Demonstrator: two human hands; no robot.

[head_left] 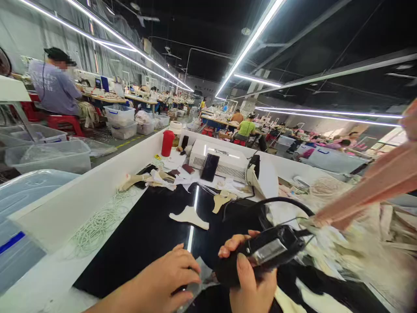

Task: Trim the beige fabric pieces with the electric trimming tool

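My right hand is wrapped round a black corded hand tool with a silver plate on its side, held tilted above the black work surface. A black cable loops from its rear end. My left hand is just left of the tool, fingers curled and thumb bent under at a greyish, shiny, see-through piece, which is partly hidden. Beyond the hands lies a white curved cut piece. A beige cut piece rests farther back.
Pale green cord lies tangled at left by the low white wall. A phone leans on a white machine, with a red tumbler nearby. A pinkish fabric-like strip slants across the right side above heaped pale pieces.
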